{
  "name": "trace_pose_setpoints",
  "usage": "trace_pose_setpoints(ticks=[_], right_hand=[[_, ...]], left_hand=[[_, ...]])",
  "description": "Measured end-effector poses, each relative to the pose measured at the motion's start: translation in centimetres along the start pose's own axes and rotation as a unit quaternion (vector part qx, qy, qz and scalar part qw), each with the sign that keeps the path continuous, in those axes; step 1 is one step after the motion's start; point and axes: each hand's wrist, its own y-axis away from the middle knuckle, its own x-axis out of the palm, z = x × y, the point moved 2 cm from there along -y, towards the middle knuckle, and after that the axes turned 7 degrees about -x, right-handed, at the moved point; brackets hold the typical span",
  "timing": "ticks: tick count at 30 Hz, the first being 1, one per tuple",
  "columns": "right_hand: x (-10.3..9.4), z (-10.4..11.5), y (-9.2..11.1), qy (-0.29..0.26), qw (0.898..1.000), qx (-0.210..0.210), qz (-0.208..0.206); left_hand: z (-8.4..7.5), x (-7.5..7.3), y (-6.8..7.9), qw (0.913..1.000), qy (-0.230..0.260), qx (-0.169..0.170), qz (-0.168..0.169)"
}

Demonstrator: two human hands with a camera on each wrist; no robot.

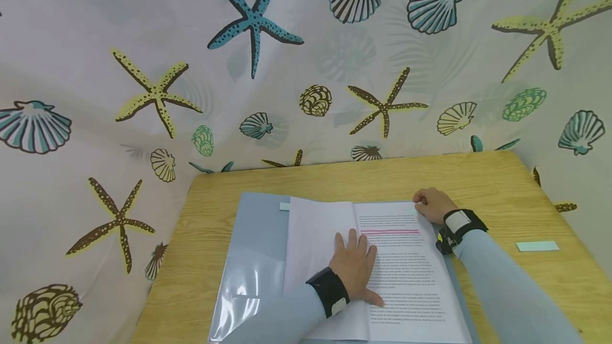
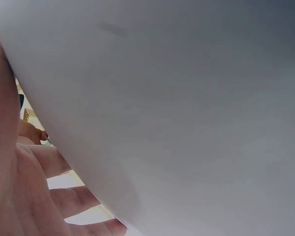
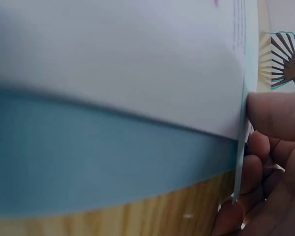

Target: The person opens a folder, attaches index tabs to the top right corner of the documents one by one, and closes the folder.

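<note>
Centrally, the folder (image 1: 260,238) lies unfolded on the wooden tabletop (image 1: 215,195), its pages (image 1: 406,280) uppermost — a bare left page and a printed right page, the latter crossed near its top by a pink line (image 1: 389,232). The left hand (image 1: 355,268) rests palm down across the fold, fingers straight and spread. The right hand (image 1: 434,205) is at the upper right corner of the pages; its thumb and curled fingers pinch a thin pale strip (image 3: 240,169) at the page edge, shown nearly edge-on in the right wrist view. Whether paper is caught with it cannot be told. One pale tab (image 1: 284,206) shows on the folder beside the left page's upper edge; a longer tab (image 1: 537,246) lies on the tabletop, to the right of the folder and well apart from it. Both wrists bear black bands (image 1: 329,291). Behind hangs a white cloth (image 1: 287,121) printed with starfish and shells.
</note>
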Motion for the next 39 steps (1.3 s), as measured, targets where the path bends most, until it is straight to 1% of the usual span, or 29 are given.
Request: trace_pose_setpoints(ticks=[6, 10, 15, 19, 24, 33, 35, 39], right_hand=[[0.7, -0.1, -0.1, 0.000, 1.000, 0.004, -0.016], [0.8, -0.1, -0.1, 0.001, 1.000, 0.013, -0.011], [0.7, 0.2, 0.0, -0.006, 1.000, 0.020, -0.006], [0.7, 0.2, 0.0, 0.007, 1.000, 0.017, -0.014], [0.6, 0.2, -0.1, 0.017, 1.000, 0.011, -0.014], [0.2, 1.2, 0.6, 0.028, 1.000, -0.008, -0.010], [0.2, 1.0, 0.5, 0.029, 0.999, -0.016, -0.005], [0.2, -0.2, 0.2, 0.018, 1.000, -0.014, 0.014]], left_hand=[[0.0, 0.0, 0.2, 1.0000, 0.001, -0.001, 0.006], [0.0, -0.2, 0.3, 1.0000, 0.004, -0.001, 0.009], [0.0, 0.0, 0.3, 0.9999, 0.009, -0.001, 0.005], [0.1, 0.1, 0.2, 1.0000, 0.008, -0.001, 0.004], [0.0, 0.1, 0.1, 1.0000, 0.007, -0.001, 0.004], [0.1, 0.1, 0.0, 1.0000, 0.007, -0.006, 0.001], [0.1, 0.1, 0.0, 0.9999, 0.009, -0.006, 0.001], [0.1, 0.0, 0.0, 0.9999, 0.012, -0.003, 0.004]])
